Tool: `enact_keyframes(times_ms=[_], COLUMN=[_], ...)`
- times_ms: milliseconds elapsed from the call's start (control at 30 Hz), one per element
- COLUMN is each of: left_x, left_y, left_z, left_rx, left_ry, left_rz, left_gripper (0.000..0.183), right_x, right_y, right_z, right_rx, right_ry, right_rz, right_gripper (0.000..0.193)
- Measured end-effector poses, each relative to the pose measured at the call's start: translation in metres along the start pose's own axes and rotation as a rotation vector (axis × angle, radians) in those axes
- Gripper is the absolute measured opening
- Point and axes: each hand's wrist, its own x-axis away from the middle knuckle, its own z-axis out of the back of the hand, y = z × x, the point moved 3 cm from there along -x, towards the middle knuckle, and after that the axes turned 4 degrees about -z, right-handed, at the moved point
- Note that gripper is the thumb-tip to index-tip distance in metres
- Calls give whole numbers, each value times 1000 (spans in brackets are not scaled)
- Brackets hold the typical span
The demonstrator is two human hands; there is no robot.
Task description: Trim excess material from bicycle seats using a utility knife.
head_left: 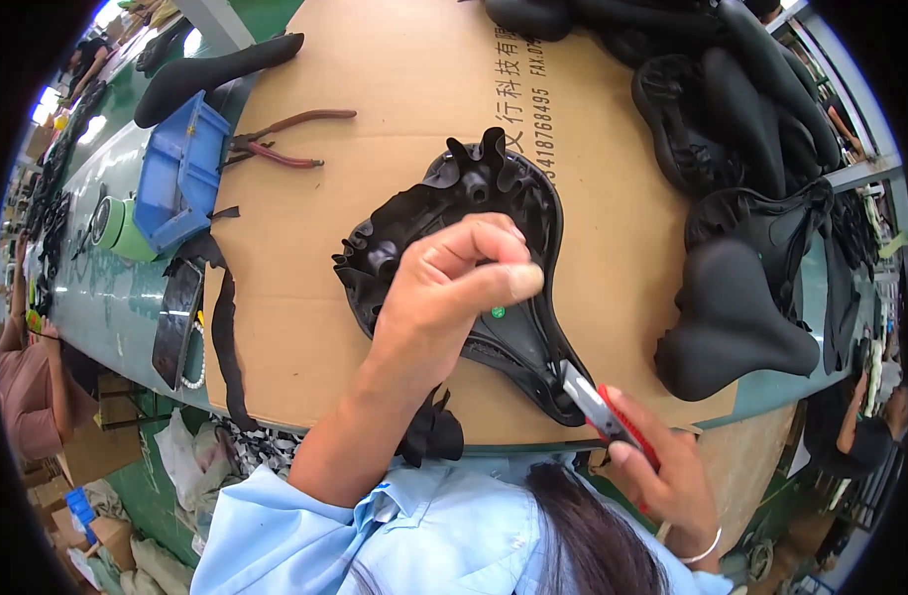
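Note:
A black bicycle saddle [521, 342] lies underside up on the cardboard, its nose pointing toward my right hand. Gathered folds of its black cover [479, 164] stand up at the wide end. Over the middle of the saddle is my left hand [464, 268], fingers curled and thumb against them; whatever is in them, if anything, is hidden. My right hand [662, 466] grips a red and grey utility knife [608, 412], whose front end meets the rim at the saddle's nose.
Brown cardboard [305, 218] covers the green table. Red-handled pliers [285, 124], a blue bin [184, 174], a green tape roll [122, 226], a phone [178, 319] and a black strip [230, 347] lie left. More black saddles [737, 317] are piled right. Other people sit farther off.

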Motion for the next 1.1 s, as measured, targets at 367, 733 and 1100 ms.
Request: enact_keyframes(times_ms=[367,733,1100], left_x=[15,5,6], left_y=[42,26,25], left_z=[-21,2,6], left_rx=[-1512,-1371,-1337], left_ry=[-764,-612,-561], left_rz=[-404,-325,-306], left_gripper=[17,11,12], right_x=[4,-19,5], right_y=[41,-18,-19], right_z=[-33,-37,-11], right_rx=[-286,814,1015], right_ry=[490,509,408], right_rz=[270,614,526], right_gripper=[51,63,62])
